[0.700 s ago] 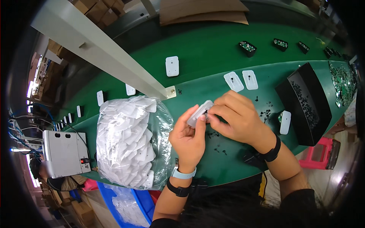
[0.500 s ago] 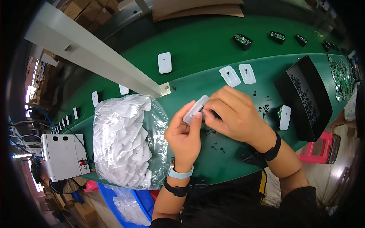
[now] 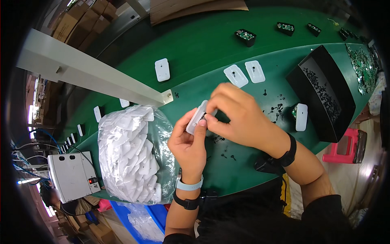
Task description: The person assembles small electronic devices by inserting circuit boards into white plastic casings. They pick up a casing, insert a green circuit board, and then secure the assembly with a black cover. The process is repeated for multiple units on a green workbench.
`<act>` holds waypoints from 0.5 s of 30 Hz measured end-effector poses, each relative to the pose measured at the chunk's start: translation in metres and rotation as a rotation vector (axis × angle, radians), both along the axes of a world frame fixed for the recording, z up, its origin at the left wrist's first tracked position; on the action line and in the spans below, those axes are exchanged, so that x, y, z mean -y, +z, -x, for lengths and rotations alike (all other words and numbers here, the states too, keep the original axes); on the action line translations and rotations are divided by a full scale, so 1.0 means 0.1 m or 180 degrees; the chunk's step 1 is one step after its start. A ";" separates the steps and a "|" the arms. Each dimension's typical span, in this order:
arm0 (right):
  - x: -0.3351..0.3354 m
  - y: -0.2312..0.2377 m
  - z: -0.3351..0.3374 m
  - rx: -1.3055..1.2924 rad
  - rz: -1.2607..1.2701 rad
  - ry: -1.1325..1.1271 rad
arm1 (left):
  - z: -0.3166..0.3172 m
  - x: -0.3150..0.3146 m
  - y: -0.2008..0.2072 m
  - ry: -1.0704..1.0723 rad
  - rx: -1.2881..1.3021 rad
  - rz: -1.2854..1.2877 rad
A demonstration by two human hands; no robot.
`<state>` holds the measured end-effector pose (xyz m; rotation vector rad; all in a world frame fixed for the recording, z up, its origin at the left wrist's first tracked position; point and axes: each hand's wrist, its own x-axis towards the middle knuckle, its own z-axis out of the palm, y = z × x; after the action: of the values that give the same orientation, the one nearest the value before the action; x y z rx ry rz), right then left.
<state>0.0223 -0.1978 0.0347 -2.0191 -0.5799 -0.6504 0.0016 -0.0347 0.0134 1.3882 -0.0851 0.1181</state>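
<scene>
A white plastic cover [image 3: 193,125] is held tilted between the thumb and fingers of my left hand [image 3: 187,144], its hollow side turned toward my right hand [image 3: 239,116]. My right thumb and index finger are pinched together against the inside of the cover. Something small and dark shows at those fingertips, too hidden to name. Beyond my hands lie two white covers [image 3: 235,76], [image 3: 255,72], each with a black piece in it. Loose small black pieces [image 3: 277,110] are scattered on the green table right of and below my hands.
A clear bag [image 3: 165,162] of white covers lies at left beside a metal post [image 3: 101,67]. At right stand a white-covered housing [image 3: 301,117] and a black box [image 3: 298,75] of small black parts. Black housings with circuit boards [image 3: 245,37] sit on the far green belt.
The whole view has shifted slightly. Both hands keep their hold at the white cover, with the right fingers still pinched against its inside.
</scene>
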 end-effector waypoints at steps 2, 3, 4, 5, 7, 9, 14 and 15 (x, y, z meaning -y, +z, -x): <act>-0.05 0.03 0.00 -0.0600 -0.0699 0.0020 | 0.00 0.00 0.02 0.0042 -0.0027 -0.0059; -0.07 0.04 0.00 -0.0901 -0.1048 0.0028 | 0.00 -0.01 0.02 0.0013 -0.0088 -0.0100; -0.04 0.05 0.01 -0.1206 -0.1017 0.0194 | 0.00 0.01 0.01 -0.0028 -0.0140 -0.0091; 0.00 0.05 0.01 -0.1514 -0.0986 0.0351 | -0.01 0.02 0.01 -0.0074 -0.0194 -0.0083; 0.03 0.03 0.02 -0.1724 -0.0814 0.0425 | -0.03 -0.02 -0.06 -0.0090 -0.0369 -0.0221; 0.05 -0.01 -0.01 -0.1832 -0.0926 0.0675 | -0.06 -0.01 0.00 -0.0170 -0.0541 -0.0153; 0.32 0.10 -0.25 -0.1766 -0.1723 0.0589 | -0.10 -0.05 -0.01 -0.0280 -0.0536 0.0355; 0.45 0.14 -0.43 -0.1595 -0.1123 -0.0128 | -0.12 -0.06 0.01 -0.0296 -0.0591 0.0484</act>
<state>0.0655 -0.2423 0.0485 -1.7665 -0.1147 -0.2274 0.0140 -0.0291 0.0142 1.2354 0.0141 -0.0807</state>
